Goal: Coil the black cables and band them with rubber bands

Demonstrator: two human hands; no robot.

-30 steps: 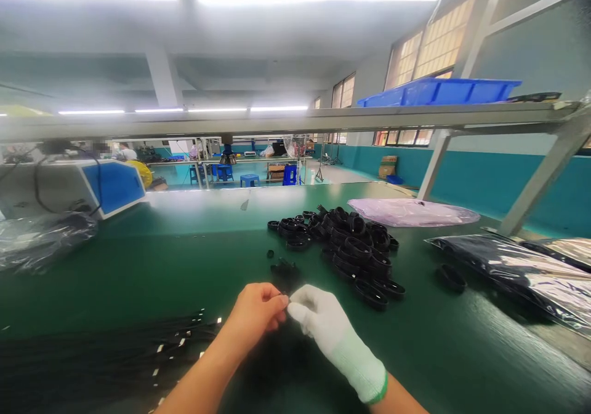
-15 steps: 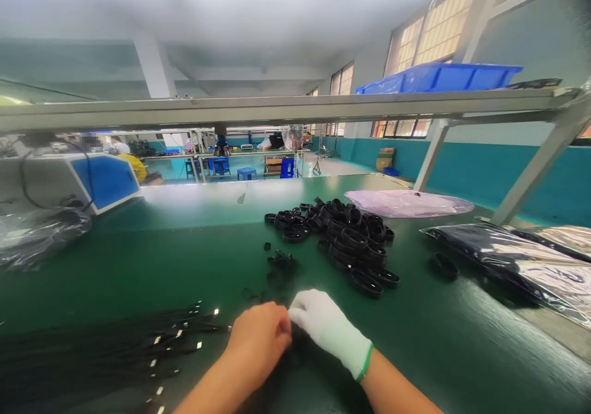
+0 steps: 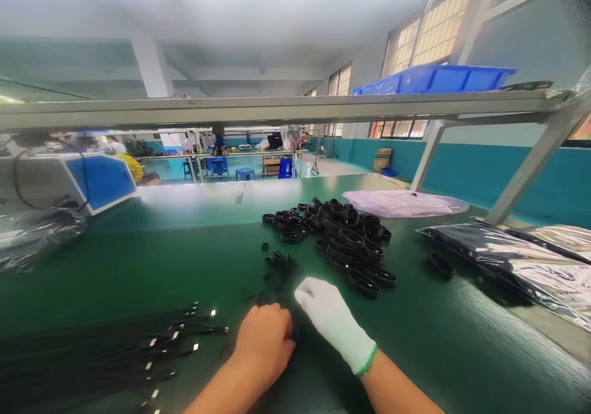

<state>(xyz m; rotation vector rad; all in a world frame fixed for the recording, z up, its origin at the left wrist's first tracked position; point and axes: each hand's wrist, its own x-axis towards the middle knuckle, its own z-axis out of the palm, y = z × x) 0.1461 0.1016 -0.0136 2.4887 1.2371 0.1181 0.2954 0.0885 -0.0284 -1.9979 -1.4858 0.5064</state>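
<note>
My bare left hand [image 3: 264,339] is closed low over the green table, its fingers curled out of sight. A dark, blurred bundle beside its thumb looks like black cable [image 3: 296,329]. My right hand [image 3: 330,318], in a white glove with a green cuff, is closed just to the right and slightly farther away; whatever its fingertips pinch is hidden. Left of my hands lie several straight black cables [image 3: 138,340] with bright metal plugs. Small black bands [image 3: 279,260] lie beyond my hands. Farther back on the right is a heap of coiled black cables [image 3: 346,235].
A lone black coil [image 3: 441,265] lies beside clear bags of dark goods [image 3: 503,251] on the right. A pinkish plastic bag [image 3: 406,203] lies behind. A grey and blue machine [image 3: 99,177] stands left. Overhead, a shelf beam [image 3: 277,109] bears a blue tray [image 3: 438,80].
My hands have come apart a little: the gloved right hand has lifted slightly away, and the left has turned slightly and shifted right. The heap and the straight cables stay as they were.
</note>
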